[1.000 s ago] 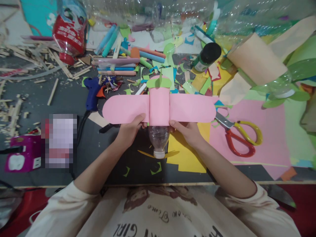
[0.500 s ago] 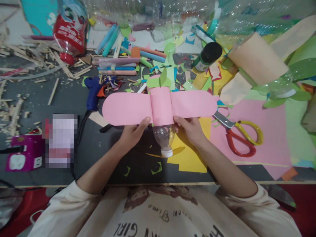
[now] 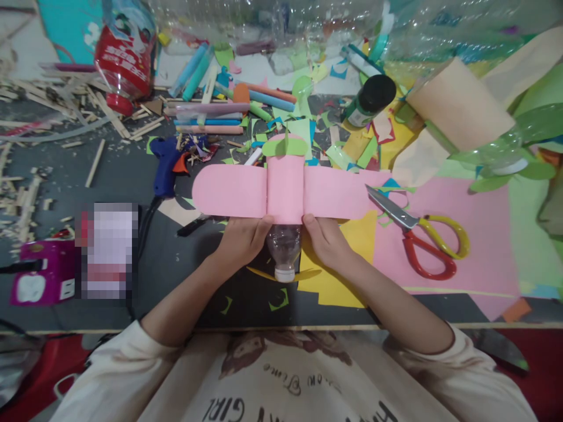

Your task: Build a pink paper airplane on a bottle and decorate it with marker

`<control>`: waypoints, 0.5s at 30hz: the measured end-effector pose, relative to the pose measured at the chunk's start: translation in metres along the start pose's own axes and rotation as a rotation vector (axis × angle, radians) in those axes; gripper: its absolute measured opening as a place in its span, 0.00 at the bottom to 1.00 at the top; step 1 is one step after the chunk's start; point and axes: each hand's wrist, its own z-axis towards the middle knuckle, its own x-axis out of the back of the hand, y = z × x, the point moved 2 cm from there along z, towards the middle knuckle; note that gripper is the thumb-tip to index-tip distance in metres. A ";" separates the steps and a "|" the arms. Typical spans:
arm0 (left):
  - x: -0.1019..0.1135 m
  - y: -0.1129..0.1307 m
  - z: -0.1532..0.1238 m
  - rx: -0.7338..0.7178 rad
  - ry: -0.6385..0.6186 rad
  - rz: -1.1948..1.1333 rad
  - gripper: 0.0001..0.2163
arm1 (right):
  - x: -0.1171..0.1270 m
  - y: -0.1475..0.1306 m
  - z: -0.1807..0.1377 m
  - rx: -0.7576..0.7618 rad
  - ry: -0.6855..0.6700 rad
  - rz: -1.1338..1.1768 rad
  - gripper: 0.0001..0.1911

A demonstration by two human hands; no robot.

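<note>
Between my hands is a toy plane made from a plastic bottle (image 3: 285, 190), its body wrapped in pink paper. Pink paper wings (image 3: 231, 190) with a rounded end spread to both sides, and a green paper tail (image 3: 285, 146) stands at the far end. The clear neck and white cap (image 3: 284, 274) point toward me, with a yellow paper strip (image 3: 310, 274) behind the cap. My left hand (image 3: 246, 239) grips the left side, thumb on the pink wrap. On the other side my right hand (image 3: 326, 237) grips likewise. The fingers beneath the wings are hidden.
Scissors (image 3: 407, 223) with red and yellow handles lie on pink paper to the right. A blue glue gun (image 3: 166, 167) rests at the left, beyond a phone (image 3: 112, 249). Paper scraps, markers (image 3: 211, 122), wood sticks and a red-labelled bottle (image 3: 125, 64) cover the far side.
The plane has turned slightly and its capped end has shifted left. Its right wing has moved left, off the scissors' tip. Both thumbs sit a little lower on the wrap.
</note>
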 end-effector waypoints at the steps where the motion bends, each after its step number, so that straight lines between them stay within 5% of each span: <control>1: 0.000 0.000 0.000 -0.006 0.000 0.004 0.39 | -0.001 0.000 0.000 -0.002 0.001 -0.035 0.42; 15: -0.005 0.003 -0.002 -0.008 -0.013 -0.074 0.40 | -0.004 -0.010 0.005 0.131 -0.061 -0.193 0.51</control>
